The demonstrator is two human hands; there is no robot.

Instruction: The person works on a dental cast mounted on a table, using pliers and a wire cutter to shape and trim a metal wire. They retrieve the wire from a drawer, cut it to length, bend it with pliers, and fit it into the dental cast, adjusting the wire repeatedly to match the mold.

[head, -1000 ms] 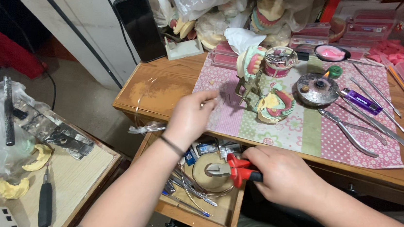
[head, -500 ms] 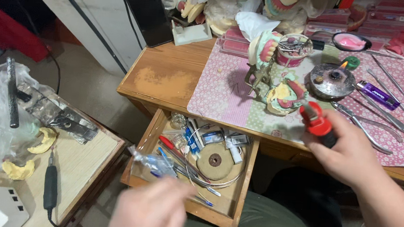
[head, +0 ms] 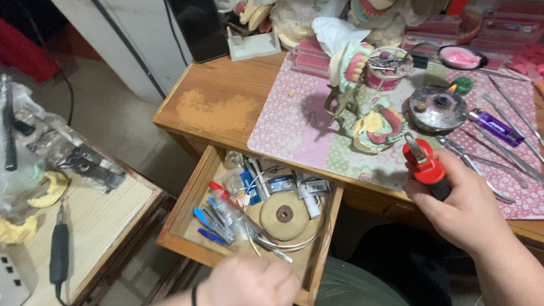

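Red-capped tool (head: 425, 166) sits up in the right hand (head: 464, 206), fingers wrapped tight round its dark handle, right at the front edge of the table (head: 223, 106) and over the near edge of the patterned pink mat (head: 300, 132). Left hand (head: 250, 292) hangs low, curled into a loose fist just past the front edge of the open drawer (head: 190, 188); whether anything sits inside that fist, I cannot tell. Down in the drawer lie a round tan disc (head: 284, 215), blue and red pens (head: 210, 216) and a loop of wire (head: 303, 241). Up on the mat stands a dental model with pink gums (head: 367, 118), and beside it, toward the right edge, a small round burner with a lit flame (head: 438, 107), a purple lighter (head: 497, 127) and a row of long metal instruments (head: 515, 151).
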